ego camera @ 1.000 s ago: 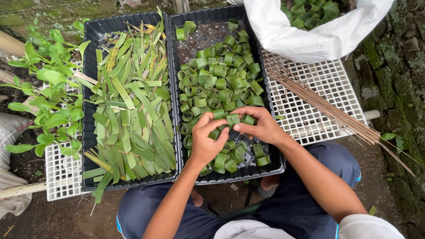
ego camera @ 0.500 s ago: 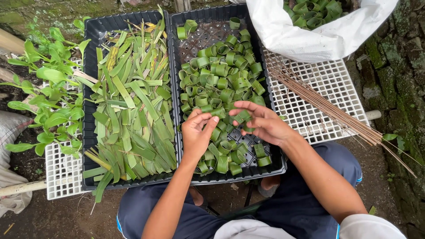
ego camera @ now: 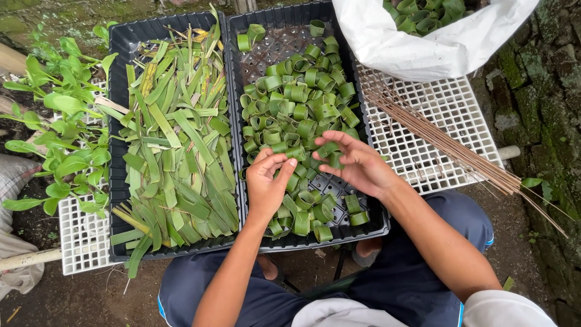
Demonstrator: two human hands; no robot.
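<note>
Both my hands hover over the right black tray (ego camera: 376,225), which holds several rolled green leaf rings (ego camera: 296,103). My right hand (ego camera: 362,166) curls its fingers around a leaf ring (ego camera: 330,149) just above the pile. Close beside it, my left hand (ego camera: 268,184) has its thumb and fingers pinched together, with nothing visible between them and the fingertips near the rings. The left black tray (ego camera: 118,48) is heaped with flat green leaf strips (ego camera: 175,151).
A white sack (ego camera: 417,48) with more rings sits at the top right. Thin brown sticks (ego camera: 448,145) lie across a white grid panel (ego camera: 454,103). Leafy seedlings (ego camera: 60,121) grow at the left over another grid (ego camera: 82,236). A mossy stone wall (ego camera: 544,91) stands on the right.
My hands, together on one ring a second ago, have come slightly apart. The right one has lifted with a ring and the left has drawn back, fingers pinched.
</note>
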